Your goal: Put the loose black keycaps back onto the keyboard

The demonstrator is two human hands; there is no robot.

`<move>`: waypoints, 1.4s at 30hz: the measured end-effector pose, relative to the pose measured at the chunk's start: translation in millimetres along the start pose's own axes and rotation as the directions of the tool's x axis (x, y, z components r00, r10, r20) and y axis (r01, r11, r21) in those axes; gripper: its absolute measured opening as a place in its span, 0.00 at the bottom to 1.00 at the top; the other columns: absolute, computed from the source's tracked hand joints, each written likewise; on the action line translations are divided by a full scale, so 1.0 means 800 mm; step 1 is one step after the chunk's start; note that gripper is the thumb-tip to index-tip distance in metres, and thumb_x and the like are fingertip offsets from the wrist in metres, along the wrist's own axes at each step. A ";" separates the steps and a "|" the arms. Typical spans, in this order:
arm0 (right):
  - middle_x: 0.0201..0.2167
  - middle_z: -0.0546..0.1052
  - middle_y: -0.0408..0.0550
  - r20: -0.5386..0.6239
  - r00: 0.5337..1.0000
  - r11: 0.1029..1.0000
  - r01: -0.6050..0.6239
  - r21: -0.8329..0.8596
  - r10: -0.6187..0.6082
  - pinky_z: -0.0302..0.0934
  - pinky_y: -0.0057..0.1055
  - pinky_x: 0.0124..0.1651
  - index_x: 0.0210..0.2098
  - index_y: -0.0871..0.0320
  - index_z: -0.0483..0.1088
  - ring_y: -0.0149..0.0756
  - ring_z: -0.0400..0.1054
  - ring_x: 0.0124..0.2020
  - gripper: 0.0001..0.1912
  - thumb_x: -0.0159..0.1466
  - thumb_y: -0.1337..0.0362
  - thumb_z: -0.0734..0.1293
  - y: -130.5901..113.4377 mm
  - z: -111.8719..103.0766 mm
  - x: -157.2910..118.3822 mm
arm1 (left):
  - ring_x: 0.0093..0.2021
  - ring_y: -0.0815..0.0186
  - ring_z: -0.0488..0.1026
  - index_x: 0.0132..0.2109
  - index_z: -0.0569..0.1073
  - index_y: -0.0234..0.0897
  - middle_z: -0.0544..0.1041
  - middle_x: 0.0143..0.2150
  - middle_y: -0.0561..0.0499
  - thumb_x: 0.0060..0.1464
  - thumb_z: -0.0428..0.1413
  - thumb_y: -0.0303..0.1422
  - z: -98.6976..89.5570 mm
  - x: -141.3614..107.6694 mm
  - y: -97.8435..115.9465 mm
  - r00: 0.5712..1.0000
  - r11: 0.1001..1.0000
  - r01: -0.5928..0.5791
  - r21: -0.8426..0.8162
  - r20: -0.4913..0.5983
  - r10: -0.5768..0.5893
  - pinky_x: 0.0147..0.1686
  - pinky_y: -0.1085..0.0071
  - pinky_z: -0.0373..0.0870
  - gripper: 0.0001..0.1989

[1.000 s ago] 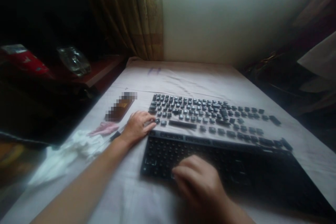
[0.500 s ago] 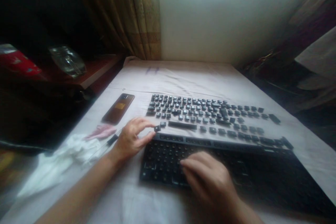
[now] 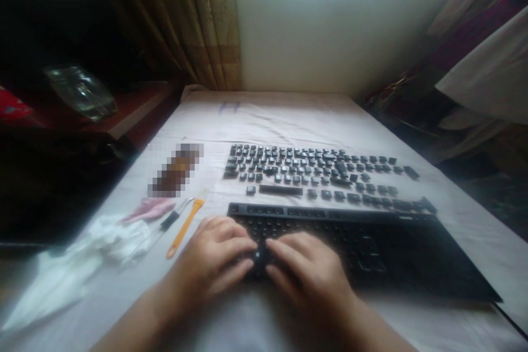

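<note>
A black keyboard base [image 3: 416, 253] with most keycaps off lies before me on the cloth. Over its left part my two hands face each other with a small dark keycap [image 3: 258, 253] bearing a light mark between the fingertips. My left hand [image 3: 218, 256] is closed, its thumb and fingers at the keycap's left side. From the right, the bent fingers of my right hand [image 3: 311, 264] close in on the same keycap. Blur hides the exact contact. Beyond the base, loose keycaps [image 3: 289, 168] lie in rows, with a long spacebar [image 3: 281, 190] nearer me.
To the left lie an orange flat tool [image 3: 184, 229], a wire keycap puller [image 3: 169, 221], a pink cloth [image 3: 150, 209] and a crumpled white cloth [image 3: 78, 264]. A pixelated brown phone [image 3: 177, 170] lies behind them. A side shelf [image 3: 140, 107] holds a clear glass jar [image 3: 82, 93].
My left hand has taken a keycap from beside the spacebar and moved it nearer, over the base. My right hand has shifted slightly left to meet it. The orange tool has come into view.
</note>
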State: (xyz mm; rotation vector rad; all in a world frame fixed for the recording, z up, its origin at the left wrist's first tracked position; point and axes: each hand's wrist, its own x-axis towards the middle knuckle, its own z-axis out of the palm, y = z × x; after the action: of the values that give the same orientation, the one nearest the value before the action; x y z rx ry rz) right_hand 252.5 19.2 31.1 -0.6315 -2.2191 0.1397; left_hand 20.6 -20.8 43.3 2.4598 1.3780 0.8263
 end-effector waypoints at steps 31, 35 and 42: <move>0.30 0.78 0.46 0.172 0.973 0.986 -0.160 0.039 0.151 0.61 0.31 0.35 0.37 0.58 0.75 0.36 0.70 0.30 0.04 0.65 0.68 0.67 -0.039 0.021 0.000 | 0.48 0.64 0.72 0.43 0.72 0.44 0.76 0.46 0.54 0.64 0.55 0.33 -0.030 -0.026 -0.015 0.984 0.990 0.139 -0.029 0.114 -0.135 0.49 0.66 0.66 0.02; 0.29 0.77 0.46 0.200 0.965 0.982 -0.182 0.043 0.170 0.60 0.31 0.33 0.35 0.58 0.75 0.36 0.69 0.28 0.03 0.65 0.68 0.67 -0.043 0.024 0.003 | 0.55 0.60 0.71 0.44 0.71 0.44 0.74 0.53 0.51 0.61 0.57 0.36 -0.024 -0.030 -0.013 0.971 0.976 0.211 -0.045 0.120 -0.205 0.55 0.62 0.67 0.05; 0.29 0.77 0.46 0.231 0.950 0.971 -0.230 0.064 0.210 0.61 0.31 0.33 0.35 0.58 0.75 0.36 0.70 0.29 0.02 0.64 0.69 0.68 -0.045 0.023 0.004 | 0.74 0.50 0.48 0.66 0.60 0.50 0.49 0.75 0.47 0.59 0.59 0.41 -0.006 -0.041 -0.011 0.951 0.960 0.274 0.060 0.131 -0.280 0.69 0.47 0.54 0.30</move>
State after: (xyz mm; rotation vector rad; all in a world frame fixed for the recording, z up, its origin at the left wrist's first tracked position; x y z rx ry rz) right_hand 223.0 -9.0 31.8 -0.8479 -2.3345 0.4431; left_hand -1.9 -43.8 31.3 2.2306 1.6511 0.5581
